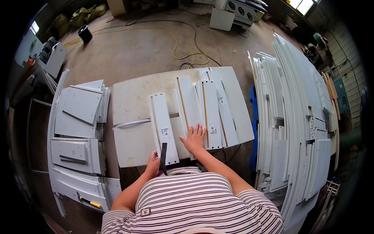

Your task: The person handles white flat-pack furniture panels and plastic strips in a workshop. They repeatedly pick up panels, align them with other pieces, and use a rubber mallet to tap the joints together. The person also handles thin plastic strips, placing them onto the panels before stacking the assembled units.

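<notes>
Hands (pixel 196 139) at long, narrow, grooved white boards (pixel 161 121).

One left hand (pixel 153 163) and one right hand (pixel 194 140) make two. There is one counter (pixel 130 97), with at least four narrow white boards (pixel 159 111) on it; overlap hides the exact number. Three printed labels (pixel 212 128) show on these boards, one apiece on three of them. White panels form two large groups, a left group (pixel 82 107) and a right group (pixel 300 85), their pieces too overlapped to count. The rest comes to one yellow-handled tool (pixel 94 204), one black cylindrical container (pixel 85 34) and one yellow cord (pixel 174 43).
</notes>
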`<state>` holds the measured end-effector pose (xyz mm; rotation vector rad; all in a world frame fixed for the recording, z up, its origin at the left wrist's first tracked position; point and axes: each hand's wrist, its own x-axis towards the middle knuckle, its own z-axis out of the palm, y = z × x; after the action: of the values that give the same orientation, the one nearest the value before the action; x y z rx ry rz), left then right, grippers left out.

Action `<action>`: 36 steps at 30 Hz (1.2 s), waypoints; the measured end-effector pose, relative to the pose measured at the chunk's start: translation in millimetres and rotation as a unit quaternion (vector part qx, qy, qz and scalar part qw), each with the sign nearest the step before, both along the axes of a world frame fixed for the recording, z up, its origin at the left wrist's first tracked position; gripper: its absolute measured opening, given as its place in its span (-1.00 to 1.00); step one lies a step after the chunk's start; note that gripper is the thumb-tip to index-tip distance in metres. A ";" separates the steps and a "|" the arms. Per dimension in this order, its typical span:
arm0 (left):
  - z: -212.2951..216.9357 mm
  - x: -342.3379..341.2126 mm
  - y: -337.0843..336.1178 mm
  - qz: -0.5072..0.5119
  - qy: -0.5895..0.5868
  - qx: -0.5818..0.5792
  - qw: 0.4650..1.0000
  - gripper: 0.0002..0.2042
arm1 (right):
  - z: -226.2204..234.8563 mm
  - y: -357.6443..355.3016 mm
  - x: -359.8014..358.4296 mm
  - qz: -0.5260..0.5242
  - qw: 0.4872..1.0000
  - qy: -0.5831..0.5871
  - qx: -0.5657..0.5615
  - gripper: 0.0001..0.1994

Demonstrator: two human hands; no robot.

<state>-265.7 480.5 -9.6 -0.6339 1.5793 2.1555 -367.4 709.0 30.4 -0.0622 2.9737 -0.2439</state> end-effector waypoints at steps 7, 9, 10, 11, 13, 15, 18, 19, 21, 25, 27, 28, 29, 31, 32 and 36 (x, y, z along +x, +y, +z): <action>-23.8 4.8 -39.4 0.018 0.079 -0.188 0.979 -0.65 | -17.3 -3.4 4.1 0.065 0.994 -0.026 0.079 -0.12; -33.6 2.4 -43.4 0.014 0.077 -0.181 0.980 -0.66 | -30.9 -4.8 2.1 0.070 0.996 0.004 0.053 -0.12; -38.3 2.7 -43.7 0.002 0.079 -0.180 0.980 -0.65 | -36.5 -2.5 7.8 0.042 0.999 0.008 0.022 -0.14; -39.7 0.8 -44.5 -0.008 0.082 -0.181 0.980 -0.64 | -30.6 -4.0 11.1 0.015 1.000 0.013 -0.010 -0.15; -42.9 -1.9 -42.0 0.014 0.063 -0.104 0.992 -0.64 | -20.1 -7.1 9.0 -0.032 0.998 0.003 -0.051 -0.15; -43.0 -3.0 -35.4 0.026 0.035 -0.041 0.998 -0.64 | -13.0 -12.7 4.8 -0.078 0.994 -0.032 -0.068 -0.15; -37.3 -4.6 -30.4 0.036 0.011 0.022 0.999 -0.67 | 17.4 -11.7 2.0 -0.098 0.973 0.076 -0.196 -0.18; -34.1 -7.2 -28.7 0.039 0.015 0.032 0.999 -0.67 | 31.7 -9.4 -2.0 -0.103 0.958 0.104 -0.246 -0.18; -21.9 -9.8 -21.0 0.046 0.021 0.053 0.997 -0.68 | 48.9 13.4 -16.8 -0.106 0.908 0.131 -0.384 -0.21; -8.9 -19.9 -13.4 0.044 0.002 0.079 0.996 -0.67 | 58.6 60.0 -33.9 -0.053 0.939 0.147 -0.307 -0.23; -16.4 -25.2 -13.9 0.008 -0.003 0.065 0.998 -0.65 | 48.9 59.7 -25.4 -0.024 0.992 0.030 -0.124 -0.23; -20.4 -28.4 -9.6 0.004 -0.003 0.061 0.998 -0.64 | 27.4 55.1 -19.3 -0.014 0.996 0.011 -0.093 -0.24; -21.6 -29.7 -6.2 0.004 -0.004 0.057 0.998 -0.64 | 12.0 47.8 -17.5 -0.016 0.994 0.038 -0.100 -0.25; -11.6 -37.4 7.2 0.004 -0.004 0.058 0.998 -0.61 | -12.2 38.8 -18.8 -0.024 0.989 0.091 -0.115 -0.29; -7.6 -40.5 12.4 0.004 -0.001 0.064 0.998 -0.61 | -18.0 36.6 -22.8 -0.014 0.969 0.180 -0.167 -0.41; -8.5 -38.2 8.7 -0.015 -0.003 0.017 1.000 -0.61 | -17.2 56.1 -34.5 -0.109 0.959 0.109 -0.236 -0.58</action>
<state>-304.0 489.3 -18.1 -0.6017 1.5370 2.1515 -401.8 765.0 13.2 0.1966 3.0600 -1.0338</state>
